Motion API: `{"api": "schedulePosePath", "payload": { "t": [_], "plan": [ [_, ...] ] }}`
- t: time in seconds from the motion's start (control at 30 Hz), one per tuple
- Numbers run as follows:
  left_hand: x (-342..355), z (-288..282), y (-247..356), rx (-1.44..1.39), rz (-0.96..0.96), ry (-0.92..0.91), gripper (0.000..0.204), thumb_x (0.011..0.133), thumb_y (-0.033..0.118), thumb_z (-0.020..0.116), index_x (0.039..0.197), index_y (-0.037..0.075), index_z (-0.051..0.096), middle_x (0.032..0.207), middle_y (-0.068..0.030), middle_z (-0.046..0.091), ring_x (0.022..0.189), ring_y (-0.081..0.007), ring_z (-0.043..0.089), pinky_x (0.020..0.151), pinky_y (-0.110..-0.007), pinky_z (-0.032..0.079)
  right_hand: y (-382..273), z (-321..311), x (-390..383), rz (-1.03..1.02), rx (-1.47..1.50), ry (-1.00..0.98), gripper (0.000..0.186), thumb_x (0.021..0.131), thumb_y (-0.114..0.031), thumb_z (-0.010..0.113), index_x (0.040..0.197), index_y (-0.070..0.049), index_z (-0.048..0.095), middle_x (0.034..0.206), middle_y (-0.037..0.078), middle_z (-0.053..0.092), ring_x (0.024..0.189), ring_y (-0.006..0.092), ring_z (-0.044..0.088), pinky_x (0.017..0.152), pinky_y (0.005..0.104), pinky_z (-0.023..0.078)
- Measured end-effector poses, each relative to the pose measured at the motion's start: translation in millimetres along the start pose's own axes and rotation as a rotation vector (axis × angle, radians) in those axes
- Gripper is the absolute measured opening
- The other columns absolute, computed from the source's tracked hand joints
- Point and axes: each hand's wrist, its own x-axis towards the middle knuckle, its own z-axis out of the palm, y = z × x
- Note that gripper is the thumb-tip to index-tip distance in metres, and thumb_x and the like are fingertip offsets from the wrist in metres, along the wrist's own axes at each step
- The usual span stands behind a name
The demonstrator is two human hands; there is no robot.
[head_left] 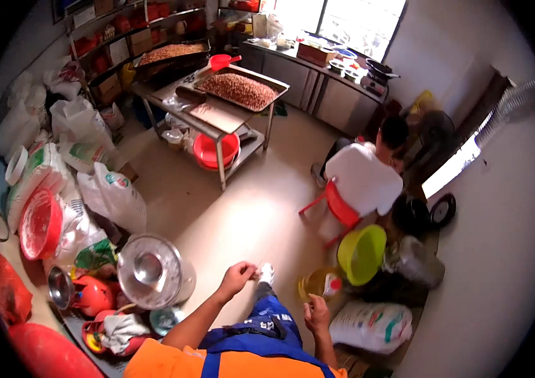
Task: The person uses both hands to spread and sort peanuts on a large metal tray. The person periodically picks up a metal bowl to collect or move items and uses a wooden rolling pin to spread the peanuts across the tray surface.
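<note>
My left hand (237, 280) is held out in front of me above the floor, its fingers drawn together toward the right. Whether a small thing sits between them cannot be made out. Lower and to the right, my right hand (318, 314) has curled fingers, and what they may hold is hidden. Closest to it is a jug of yellow oil (319, 282) with a red cap, standing beyond the fingers. One white shoe (267, 273) of mine shows beside the left hand, below which hangs my blue apron (267, 321).
A large bin (182, 286) with a metal bowl (148, 268) stands left, near white sacks (113, 195). Ahead, a steel table (214, 120) bears a tray of nuts (239, 90). A person (365, 173) sits on a red chair (342, 211) beyond a yellow-green basin (362, 254).
</note>
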Motion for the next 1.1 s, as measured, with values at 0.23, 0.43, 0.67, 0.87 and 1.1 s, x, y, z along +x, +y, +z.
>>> {"api": "schedulePosePath", "payload": {
  "t": [0.23,0.43,0.67,0.87,1.1],
  "plan": [
    [149,-80,25,0.034,-0.204,0.267,0.024,0.109,0.022,0.072,0.121,0.002,0.073,0.097,-0.0097,0.080,0.089,-0.0161,0.078,0.079,-0.031,0.061,-32,11,344,-0.198,-0.030,-0.095,0.055,0.096,-0.015,0.084,0.146,-0.005,0.064,0.156,0.025,0.060,0.140,0.0456,0.061,0.117,0.0501,0.052],
    [329,-123,72,-0.186,0.019,0.731,0.023,0.115,0.023,0.067,0.115,0.000,0.070,0.093,-0.0107,0.080,0.080,-0.0154,0.075,0.076,-0.030,0.061,-113,70,660,-0.445,-0.014,-0.189,0.082,0.097,-0.026,0.086,0.166,-0.007,0.046,0.178,0.030,0.030,0.158,0.0495,0.041,0.128,0.0552,0.039],
    [559,-161,132,-0.108,0.231,0.865,0.018,0.114,0.018,0.069,0.121,0.001,0.068,0.096,-0.0063,0.079,0.086,-0.0121,0.073,0.080,-0.029,0.060,-184,264,858,-0.727,0.059,-0.364,0.101,0.094,-0.041,0.089,0.175,-0.013,0.034,0.183,0.033,0.011,0.165,0.0616,0.017,0.130,0.0686,0.029],
    [731,-198,273,0.210,0.299,0.960,0.031,0.105,0.021,0.078,0.131,0.006,0.071,0.107,-0.0148,0.081,0.102,-0.0339,0.078,0.094,-0.044,0.061,-258,360,1123,-0.681,-0.207,-0.398,0.098,0.100,-0.065,0.073,0.178,-0.023,0.031,0.184,0.031,0.009,0.168,0.0581,0.007,0.132,0.0719,0.020],
    [867,-227,295,0.589,0.323,1.061,0.062,0.108,0.035,0.075,0.158,0.003,0.055,0.163,-0.0270,0.052,0.150,-0.0455,0.052,0.125,-0.053,0.044,-301,483,1272,-1.042,-0.202,-0.575,0.090,0.101,-0.071,0.066,0.176,-0.033,0.035,0.183,0.029,0.016,0.168,0.0547,0.013,0.135,0.0689,0.012]
  ]
}}
